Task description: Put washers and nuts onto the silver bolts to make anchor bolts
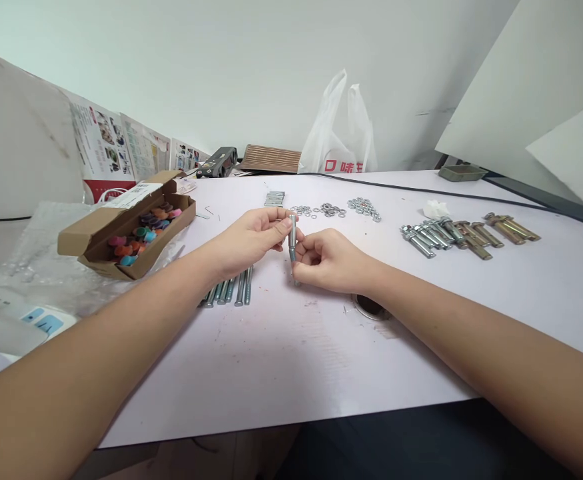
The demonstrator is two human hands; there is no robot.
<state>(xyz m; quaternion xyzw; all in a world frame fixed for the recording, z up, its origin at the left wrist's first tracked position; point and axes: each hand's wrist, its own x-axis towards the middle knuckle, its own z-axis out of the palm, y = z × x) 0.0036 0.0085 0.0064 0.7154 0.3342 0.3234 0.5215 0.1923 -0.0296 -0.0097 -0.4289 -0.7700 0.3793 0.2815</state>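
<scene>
My left hand [251, 241] pinches a shiny metal sleeve [292, 232] between thumb and fingers, held upright over the table. Just below it, my right hand [334, 261] has its fingers closed on a bolt [292, 254] whose upper part meets the sleeve's lower end. My right fingers hide much of the bolt, so how deep it sits in the sleeve I cannot tell. Beneath my left wrist lies a row of long silver bolts [240, 288]. Past my hands are short metal sleeves [274, 199], thin washers [302, 211], more washers [332, 210] and a pile of nuts [364, 208].
On the right lie silver expansion bolts [424, 240] and brass-coloured ones [514, 229]. An open cardboard box [171, 223] of colourful pieces stands at left near bubble wrap [46, 247]. A black cable [421, 192] crosses the back, before a white plastic bag [338, 133]. A round table hole [370, 307] sits under my right forearm.
</scene>
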